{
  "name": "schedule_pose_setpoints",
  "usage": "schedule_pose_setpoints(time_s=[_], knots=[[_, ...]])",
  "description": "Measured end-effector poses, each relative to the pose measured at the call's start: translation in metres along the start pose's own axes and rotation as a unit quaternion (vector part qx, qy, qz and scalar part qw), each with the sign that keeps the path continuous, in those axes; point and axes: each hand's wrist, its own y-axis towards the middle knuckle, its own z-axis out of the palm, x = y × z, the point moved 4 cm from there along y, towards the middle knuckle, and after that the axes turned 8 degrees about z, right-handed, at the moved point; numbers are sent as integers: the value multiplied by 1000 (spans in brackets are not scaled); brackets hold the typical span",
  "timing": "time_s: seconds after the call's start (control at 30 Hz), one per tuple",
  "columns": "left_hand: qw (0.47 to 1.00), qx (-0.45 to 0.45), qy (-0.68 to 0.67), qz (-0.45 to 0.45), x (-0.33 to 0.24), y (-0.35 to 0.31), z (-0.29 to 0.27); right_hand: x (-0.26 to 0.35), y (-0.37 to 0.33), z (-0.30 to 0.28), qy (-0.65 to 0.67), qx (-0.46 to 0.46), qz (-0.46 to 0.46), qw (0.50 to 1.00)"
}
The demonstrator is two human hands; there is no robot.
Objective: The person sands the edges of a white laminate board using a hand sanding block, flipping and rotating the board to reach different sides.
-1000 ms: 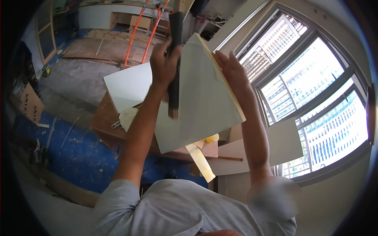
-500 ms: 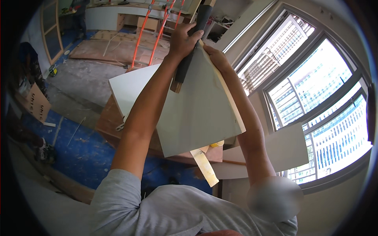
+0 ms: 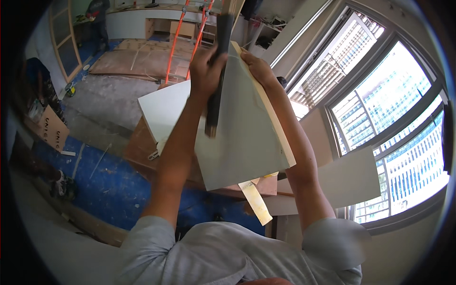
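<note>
My left hand (image 3: 206, 73) is closed around a long wooden block (image 3: 213, 111) with a black sheet wrapped about it. The block lies along the left side of a large grey panel (image 3: 247, 137) with a pale wooden edge, which is tilted up in front of me. Whether the block touches the panel, I cannot tell. My right hand (image 3: 258, 69) grips the panel's upper right edge, its fingers partly hidden behind it. Beneath lies a white board (image 3: 166, 107) on a brown box-like support (image 3: 137, 147).
An orange ladder (image 3: 175, 40) stands beyond the support. Two people are at the left: one far back (image 3: 98, 21), one nearer (image 3: 38, 78) by a cardboard piece (image 3: 50, 128). A yellowish strip (image 3: 255, 202) sticks out below the panel. Windows (image 3: 384, 95) line the right side.
My left hand and the wrapped block have moved down and slightly left along the panel. The block's lower end sits lower and looks blurred. My right hand keeps its hold on the panel's edge.
</note>
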Motion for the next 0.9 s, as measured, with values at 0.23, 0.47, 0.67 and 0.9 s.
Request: schedule_pose_setpoints(time_s=[0.23,0.47,0.67,0.9], knots=[[991,74,78,81,20,59,38,11,-6,4,36,9,-16,999],[998,29,-16,-45,13,-20,-1,7,-13,-3,-21,-9,-31,999],[996,74,46,32,28,74,38,14,-4,12,-111,-14,-101,989],[990,101,71,-69,35,-12,-26,14,-11,10,-23,-22,-46,998]])
